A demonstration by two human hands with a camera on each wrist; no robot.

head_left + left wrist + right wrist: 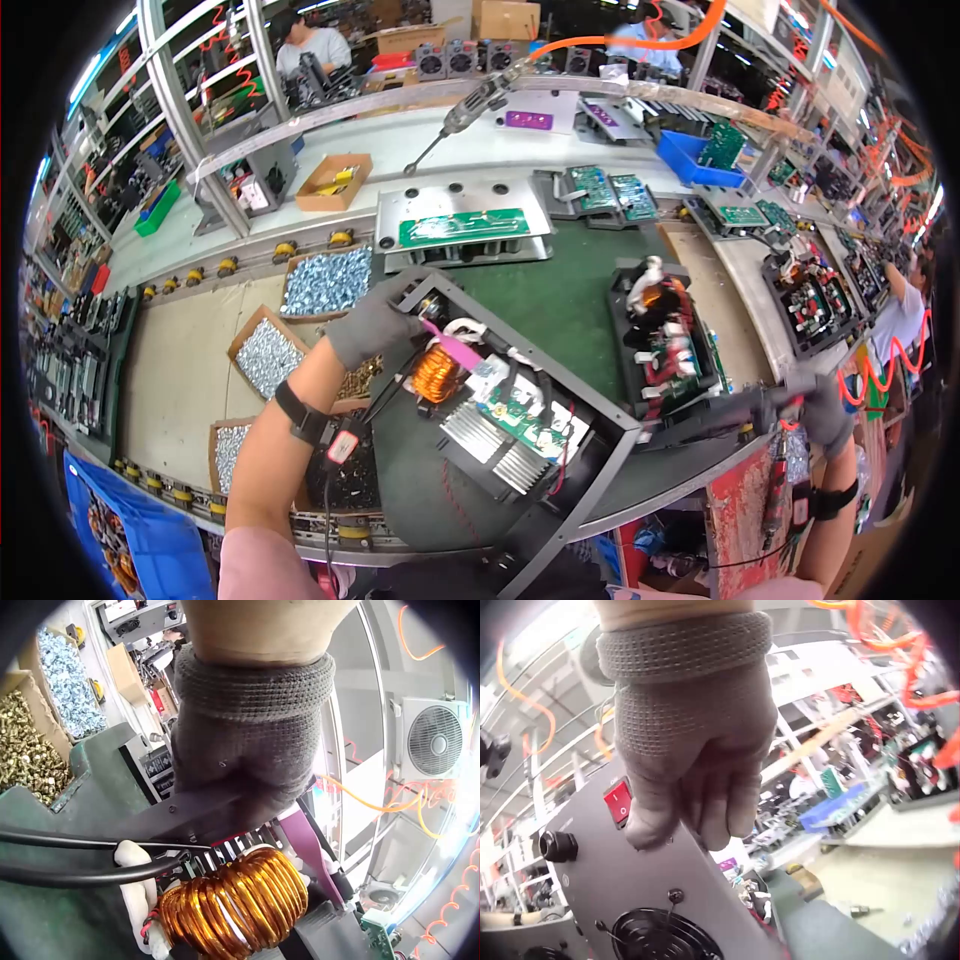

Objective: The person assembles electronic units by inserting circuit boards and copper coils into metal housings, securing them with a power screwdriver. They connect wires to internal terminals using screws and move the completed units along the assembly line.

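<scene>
My gloved left hand (372,325) grips the upper left corner of an open dark metal chassis (520,345), which lies tilted on the green worktop. Inside it are a copper-wound coil (436,375), a finned heatsink (485,440), a green circuit board (535,420) and a pink strip (455,348). In the left wrist view, the coil (236,904) sits just below the fingers, whose tips are hidden. My gloved right hand (697,765) pinches the edge of a grey panel (637,862), thumb beside a red rocker switch (618,802). The panel also bears a fan grille (664,934).
A second open chassis (665,340) stands to the right. Boxes of silver screws (328,282) and brass-coloured parts (360,378) lie left. A metal fixture with a green board (465,226) stands behind, under a hanging screwdriver (475,105). Another person's arm (900,295) reaches in at right.
</scene>
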